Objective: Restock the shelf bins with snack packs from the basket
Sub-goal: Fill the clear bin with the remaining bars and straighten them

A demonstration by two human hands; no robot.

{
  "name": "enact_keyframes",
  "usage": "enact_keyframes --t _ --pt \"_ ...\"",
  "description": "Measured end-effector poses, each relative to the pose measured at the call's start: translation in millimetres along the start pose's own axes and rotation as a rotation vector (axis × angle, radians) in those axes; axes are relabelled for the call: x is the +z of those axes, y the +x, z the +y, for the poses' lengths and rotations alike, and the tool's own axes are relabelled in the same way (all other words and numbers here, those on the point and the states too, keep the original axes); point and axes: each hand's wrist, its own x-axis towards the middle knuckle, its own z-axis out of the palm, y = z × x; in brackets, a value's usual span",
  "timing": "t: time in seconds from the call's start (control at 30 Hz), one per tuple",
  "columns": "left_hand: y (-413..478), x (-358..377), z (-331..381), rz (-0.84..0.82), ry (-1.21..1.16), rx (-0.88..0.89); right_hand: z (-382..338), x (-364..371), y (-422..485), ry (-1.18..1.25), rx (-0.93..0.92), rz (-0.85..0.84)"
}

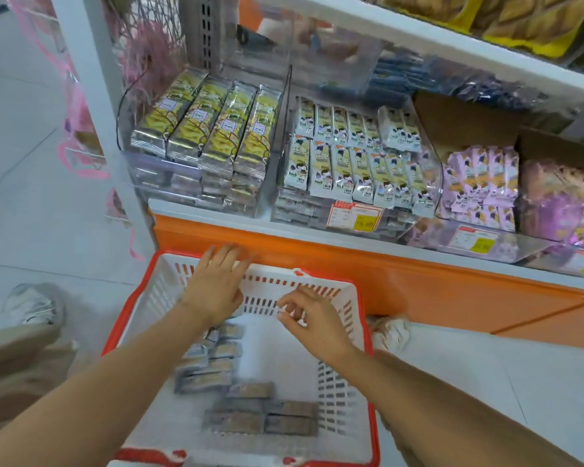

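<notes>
A white basket with a red rim [361,318] sits on the floor below the shelf. Several silver-and-tan snack packs [213,362] lie in it, with more packs [267,416] nearer to me. My left hand [218,281] hovers over the basket's far wall, fingers straight and spread, holding nothing. My right hand [312,318] hangs above the basket's right side with loosely curled fingers; nothing shows between them. On the shelf, a clear bin [155,170] holds rows of yellow-green packs [209,129]. The bin beside it [432,170] holds white cartoon packs [348,163].
Purple packs [479,183] fill a bin further right. The orange shelf base [317,257] stands just behind the basket. Price tags [354,215] hang on the bin fronts. A shoe [31,305] and a knee are at the left on the pale floor. Pink goods hang at the shelf's left end.
</notes>
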Motion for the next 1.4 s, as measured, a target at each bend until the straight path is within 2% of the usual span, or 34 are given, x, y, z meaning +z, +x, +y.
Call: enact_keyframes --t 0.13,0.3,0.43,0.6,0.8,1.0,1.13,1.23,1.4 --pt "-5 26 -12 -0.113 0.014 -0.083 36 47 -10 -0.053 0.121 -0.232" --pt "-3 53 -23 -0.111 0.002 -0.11 72 101 -28 -0.084 0.2 -0.497" --pt "-3 66 -21 -0.071 -0.009 -0.095 90 133 -34 -0.14 0.269 -0.581" --pt "-4 73 -16 -0.115 -0.013 -0.154 100 170 -37 -0.185 0.348 -0.561" --pt "-3 74 -16 -0.082 -0.059 -0.164 110 190 -38 -0.353 0.331 -0.639" --pt "-1 70 -14 -0.139 -0.061 -0.174 113 184 -36 -0.296 0.295 -0.586" --pt "1 61 -9 -0.18 -0.036 -0.191 112 160 -27 -0.121 0.302 -0.502" --pt "1 55 -6 -0.169 -0.055 -0.194 104 135 -22 0.08 0.37 -0.357" --pt "-5 42 0 -0.17 -0.058 -0.155 86 90 -16 0.299 0.344 -0.206"
